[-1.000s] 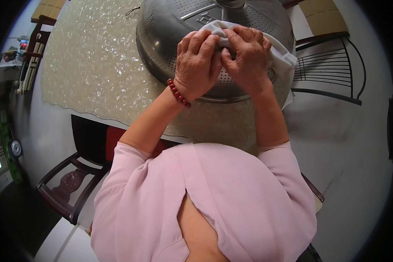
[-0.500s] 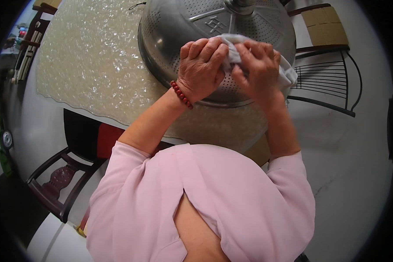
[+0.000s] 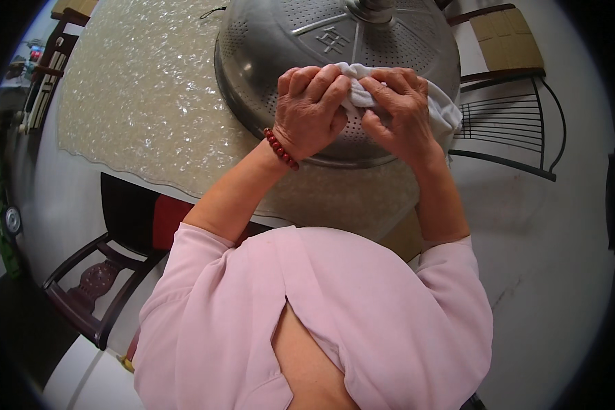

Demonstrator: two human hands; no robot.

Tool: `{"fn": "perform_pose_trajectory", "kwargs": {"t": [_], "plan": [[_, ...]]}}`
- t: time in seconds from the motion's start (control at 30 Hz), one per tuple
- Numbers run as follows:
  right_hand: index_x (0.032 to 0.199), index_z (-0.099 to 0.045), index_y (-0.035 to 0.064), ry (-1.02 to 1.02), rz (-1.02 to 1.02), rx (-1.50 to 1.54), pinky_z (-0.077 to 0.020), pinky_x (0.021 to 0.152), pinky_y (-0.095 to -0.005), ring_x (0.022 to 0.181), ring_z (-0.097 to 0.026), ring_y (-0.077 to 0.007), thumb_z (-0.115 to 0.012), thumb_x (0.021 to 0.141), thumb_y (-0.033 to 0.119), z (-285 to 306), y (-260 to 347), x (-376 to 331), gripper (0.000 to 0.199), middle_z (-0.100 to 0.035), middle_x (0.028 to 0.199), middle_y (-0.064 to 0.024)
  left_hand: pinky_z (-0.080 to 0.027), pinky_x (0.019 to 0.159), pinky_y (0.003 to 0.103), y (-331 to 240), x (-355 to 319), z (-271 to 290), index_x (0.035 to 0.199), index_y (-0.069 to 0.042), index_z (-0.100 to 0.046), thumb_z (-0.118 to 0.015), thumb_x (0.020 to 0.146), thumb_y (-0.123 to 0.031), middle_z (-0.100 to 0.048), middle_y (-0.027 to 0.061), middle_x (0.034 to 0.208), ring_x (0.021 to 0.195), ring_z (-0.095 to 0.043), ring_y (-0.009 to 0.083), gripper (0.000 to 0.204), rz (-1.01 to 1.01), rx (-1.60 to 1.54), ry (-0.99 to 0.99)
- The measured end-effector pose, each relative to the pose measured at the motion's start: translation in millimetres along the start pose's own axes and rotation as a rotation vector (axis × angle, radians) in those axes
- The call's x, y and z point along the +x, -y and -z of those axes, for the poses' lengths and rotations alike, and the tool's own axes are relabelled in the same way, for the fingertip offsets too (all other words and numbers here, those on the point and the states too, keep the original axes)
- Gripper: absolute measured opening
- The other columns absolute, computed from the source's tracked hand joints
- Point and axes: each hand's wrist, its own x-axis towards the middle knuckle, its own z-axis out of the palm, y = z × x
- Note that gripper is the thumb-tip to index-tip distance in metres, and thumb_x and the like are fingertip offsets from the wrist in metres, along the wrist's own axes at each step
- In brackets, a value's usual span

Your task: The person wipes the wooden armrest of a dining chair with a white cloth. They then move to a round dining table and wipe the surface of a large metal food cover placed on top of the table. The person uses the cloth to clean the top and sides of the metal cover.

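A large grey metal dome rests on the table; it has many small holes, raised ribs and a knob-like post on top. Over its near side I hold a white cloth bunched between both hands. My left hand, with a red bead bracelet at the wrist, has its fingers curled on the cloth's left end. Closed round the right part is my right hand, thumb toward the left. Beyond it the cloth's loose end hangs over the dome's right side. Some fingertips are hidden.
A glossy, textured cream cover with a wavy edge lies on the table. Dark wooden chairs stand at the left and far left. On the right are a black wire rack and a seat with a cardboard piece.
My right hand has come down a little and its motion blur is gone. The cloth has shifted slightly downward between the hands. My left hand has moved slightly left and down.
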Motion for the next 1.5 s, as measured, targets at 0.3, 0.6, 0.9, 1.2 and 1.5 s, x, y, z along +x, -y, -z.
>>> {"fn": "perform_pose_trajectory", "kwargs": {"t": [0.3, 0.6, 0.9, 1.2, 1.5], "plan": [[0.098, -0.066, 0.0080, -0.040, -0.002, 0.039, -0.0353, 0.082, -0.0398, 0.090, -0.053, -0.0233, -0.063, 0.064, 0.022, -6.0, -2.3, 8.4, 0.037, -0.060, 0.094, -0.0035, -0.039, 0.089, 0.040, -2.8, 2.2, 2.5, 0.101, -0.008, -0.059, -0.060, 0.067, -0.011, -0.059, 0.0081, 0.111, 0.099, -0.053, 0.0268, 0.034, 0.024, -0.016, -0.012], [0.095, -0.063, 0.0051, -0.059, -0.087, -0.020, -0.0359, 0.082, -0.0401, 0.095, -0.053, -0.0255, -0.064, 0.065, 0.020, 1.2, 12.2, 2.5, 0.034, -0.060, 0.095, -0.0057, -0.039, 0.089, 0.043, 1.4, -2.1, 3.1, 0.098, -0.008, -0.058, -0.059, 0.066, -0.012, -0.058, 0.0068, 0.107, 0.097, -0.051, 0.0278, 0.033, -0.019, -0.103, -0.038], [0.095, -0.062, 0.0058, 0.088, -0.039, 0.068, -0.0350, 0.082, -0.0410, 0.097, -0.051, -0.0252, -0.062, 0.066, 0.021, -3.8, 16.8, 4.5, 0.033, -0.058, 0.099, -0.0057, -0.041, 0.088, 0.043, 3.7, -4.2, 7.2, 0.098, -0.004, -0.057, -0.058, 0.065, -0.010, -0.058, 0.0104, 0.105, 0.096, -0.052, 0.0302, 0.033, -0.004, -0.153, -0.032], [0.100, -0.063, 0.0078, 0.155, -0.005, -0.156, -0.0360, 0.083, -0.0420, 0.102, -0.051, -0.0248, -0.050, 0.082, 0.030, -14.8, 10.3, 56.4, 0.032, -0.059, 0.107, -0.0057, -0.043, 0.087, 0.042, 5.3, 1.3, 8.7, 0.103, 0.001, -0.057, -0.057, 0.065, -0.004, -0.058, 0.0160, 0.104, 0.095, -0.054, 0.0341, 0.038, 0.102, -0.176, -0.084], [0.111, -0.061, 0.0103, 0.230, -0.002, 0.026, -0.0359, 0.091, -0.0475, 0.109, -0.048, -0.0303, -0.047, 0.079, 0.030, -40.0, -2.1, 86.9, 0.040, -0.055, 0.118, -0.0095, -0.032, 0.100, 0.053, 28.5, 8.3, 23.6, 0.101, -0.007, -0.058, -0.061, 0.064, -0.011, -0.054, 0.0167, 0.118, 0.113, -0.049, 0.0392, 0.038, 0.196, 0.040, -0.069]]}}
